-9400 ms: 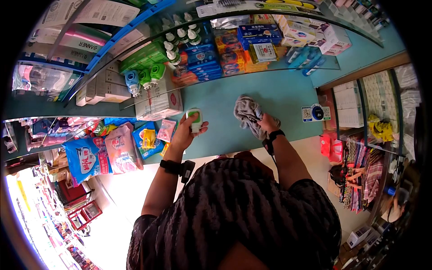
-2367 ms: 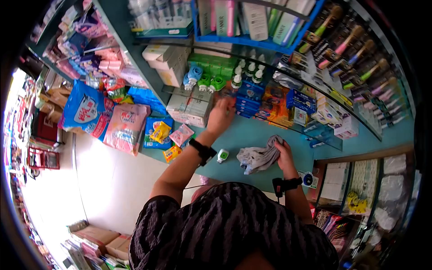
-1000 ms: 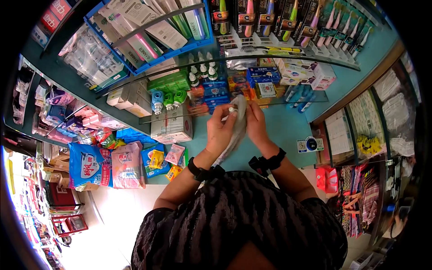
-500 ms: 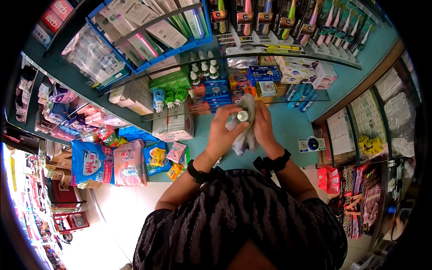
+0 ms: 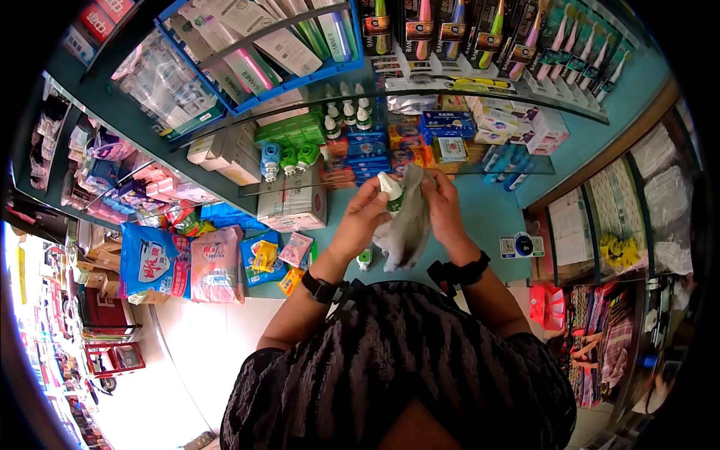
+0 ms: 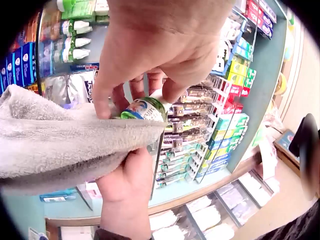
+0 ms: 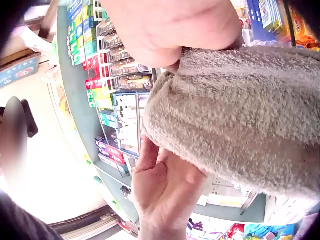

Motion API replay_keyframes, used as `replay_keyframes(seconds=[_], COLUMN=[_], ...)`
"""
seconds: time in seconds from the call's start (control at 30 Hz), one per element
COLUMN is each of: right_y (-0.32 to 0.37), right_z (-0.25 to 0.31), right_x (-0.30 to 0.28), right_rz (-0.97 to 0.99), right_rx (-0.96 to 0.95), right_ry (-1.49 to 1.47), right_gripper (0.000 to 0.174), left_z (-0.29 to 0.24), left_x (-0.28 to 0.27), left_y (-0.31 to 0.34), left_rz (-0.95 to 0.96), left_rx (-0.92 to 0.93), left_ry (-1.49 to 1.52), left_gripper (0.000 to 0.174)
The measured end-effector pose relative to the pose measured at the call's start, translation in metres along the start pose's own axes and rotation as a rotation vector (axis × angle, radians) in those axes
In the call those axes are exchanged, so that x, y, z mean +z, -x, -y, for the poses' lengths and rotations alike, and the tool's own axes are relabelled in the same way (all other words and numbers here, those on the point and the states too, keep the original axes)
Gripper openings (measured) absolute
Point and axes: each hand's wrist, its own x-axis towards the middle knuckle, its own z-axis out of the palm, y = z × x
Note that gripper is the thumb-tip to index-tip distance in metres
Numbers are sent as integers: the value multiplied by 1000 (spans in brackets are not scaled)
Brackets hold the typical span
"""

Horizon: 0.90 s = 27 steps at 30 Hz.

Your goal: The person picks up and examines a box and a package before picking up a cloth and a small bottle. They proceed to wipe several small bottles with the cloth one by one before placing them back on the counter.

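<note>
Between the fingers and thumb of my left hand is a small green bottle with a white pointed cap. Its printed label shows in the left wrist view, where the grey cloth covers the lower side of the bottle. My right hand grips this cloth and holds it up against the bottle, with the loose end hanging over the counter. In the right wrist view the cloth hides the bottle and most of the left fingers. A small green-and-white container stands on the counter by my left wrist.
Similar white-capped bottles stand on the glass shelf ahead, beside blue packs. A carton and detergent bags sit to the left. A payment code card lies at the counter's right.
The green-and-white container went from my left hand to the counter. My left hand reached to the shelf, then came back to the cloth with a bottle. The bottle's cap now points up and left.
</note>
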Motion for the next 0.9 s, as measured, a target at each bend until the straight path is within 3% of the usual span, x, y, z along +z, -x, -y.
replay_keyframes(seconds=[0.17,0.3,0.33,0.47,0.6,0.7,0.8,0.9], right_y=[1,12,18,11,2,0,2,0], right_z=[18,39,41,26,17,23,21,20], right_x=[6,26,37,30,28,23,21,19], right_rz=[8,200,190,95,-67,22,85,89], right_rx=[-41,-154,-211,-264,-429,-490,-428,-256], right_ry=[-94,189,238,458,601,756,748,495], right_gripper=[22,30,28,21,20,20,20,26], left_z=[-6,-4,-3,29,23,7,11,11], left_x=[-5,5,7,-6,5,9,5,-4], left_y=[2,3,3,-3,-3,-1,-3,-2], left_rz=[32,132,178,38,74,112,198,254], left_rx=[-90,-20,13,-91,4,-23,-61,-100], left_ry=[50,-87,-110,-54,-81,-100,-126,-182], left_gripper=[36,27,26,28,32,35,37,39])
